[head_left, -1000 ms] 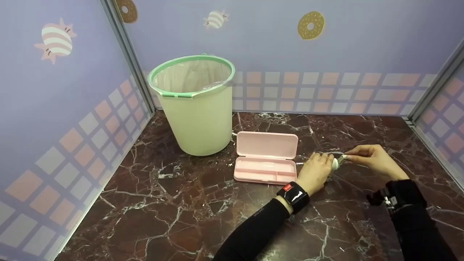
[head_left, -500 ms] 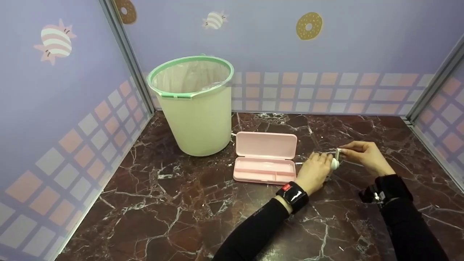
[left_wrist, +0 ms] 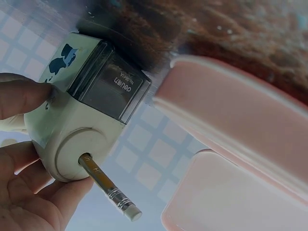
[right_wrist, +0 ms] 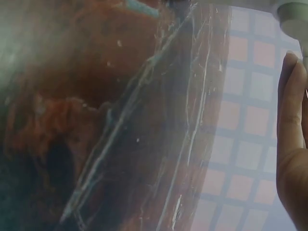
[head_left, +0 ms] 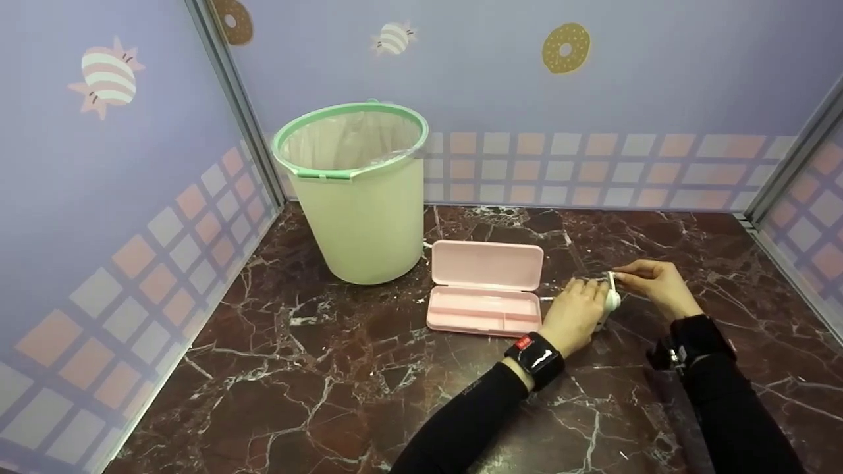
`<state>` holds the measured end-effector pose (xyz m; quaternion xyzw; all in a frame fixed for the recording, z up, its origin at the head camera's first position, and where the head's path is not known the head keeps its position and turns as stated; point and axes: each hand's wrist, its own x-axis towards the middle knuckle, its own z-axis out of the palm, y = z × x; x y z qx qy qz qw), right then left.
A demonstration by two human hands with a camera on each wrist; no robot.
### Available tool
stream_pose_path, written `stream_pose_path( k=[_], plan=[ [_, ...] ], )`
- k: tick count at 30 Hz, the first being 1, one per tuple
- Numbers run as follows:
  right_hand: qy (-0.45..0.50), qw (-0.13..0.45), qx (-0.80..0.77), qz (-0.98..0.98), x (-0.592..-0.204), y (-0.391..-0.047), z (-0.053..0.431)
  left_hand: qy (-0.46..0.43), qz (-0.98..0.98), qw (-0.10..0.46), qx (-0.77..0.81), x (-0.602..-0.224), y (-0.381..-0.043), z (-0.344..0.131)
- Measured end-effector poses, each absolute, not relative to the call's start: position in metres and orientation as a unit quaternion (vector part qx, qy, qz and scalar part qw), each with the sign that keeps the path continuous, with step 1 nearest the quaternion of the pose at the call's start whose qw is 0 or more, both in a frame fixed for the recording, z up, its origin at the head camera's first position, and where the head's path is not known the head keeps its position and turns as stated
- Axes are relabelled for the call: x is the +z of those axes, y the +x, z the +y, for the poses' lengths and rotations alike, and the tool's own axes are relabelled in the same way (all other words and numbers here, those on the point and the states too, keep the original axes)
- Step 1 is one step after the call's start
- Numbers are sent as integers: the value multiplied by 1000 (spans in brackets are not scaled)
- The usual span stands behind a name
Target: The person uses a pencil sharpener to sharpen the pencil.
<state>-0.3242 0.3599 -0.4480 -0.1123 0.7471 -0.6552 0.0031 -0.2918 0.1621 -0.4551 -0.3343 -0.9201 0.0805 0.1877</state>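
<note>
My left hand (head_left: pixel 574 316) holds a white hand-crank pencil sharpener (left_wrist: pixel 89 114) on the table, right of the pink pencil case. In the left wrist view its thumb and fingers wrap the sharpener body. A yellow pencil (left_wrist: pixel 101 179) sticks out of the sharpener's round hole, eraser end outward. The sharpener has a dark see-through shavings drawer (left_wrist: pixel 115 84). My right hand (head_left: pixel 658 288) pinches the knob of the crank arm (head_left: pixel 612 282), which points upward. From the head view, the left hand covers most of the sharpener.
The pink pencil case (head_left: pixel 454 328) lies open just left of the sharpener, divided into compartments. Behind it to the left stands a pale green bin (head_left: pixel 369 224) with a plastic liner. Small crumbs dot the dark marble table (head_left: pixel 296 388). Patterned walls enclose the back and sides.
The right hand has moved left and slightly up, turning the crank arm from slanting right to upright. The left hand stays on the sharpener.
</note>
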Motion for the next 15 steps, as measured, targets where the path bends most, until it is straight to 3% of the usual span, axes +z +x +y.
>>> stream_pose_path(
  k=[8, 15],
  plan=[
    [-127, -27, -468, 874, -463, -329, 362, -334, -921, 192, 65, -456, -291, 163],
    [-159, 75, -469, 866, -467, -325, 366, -331, -923, 179, 76, -454, -292, 163]
  ],
)
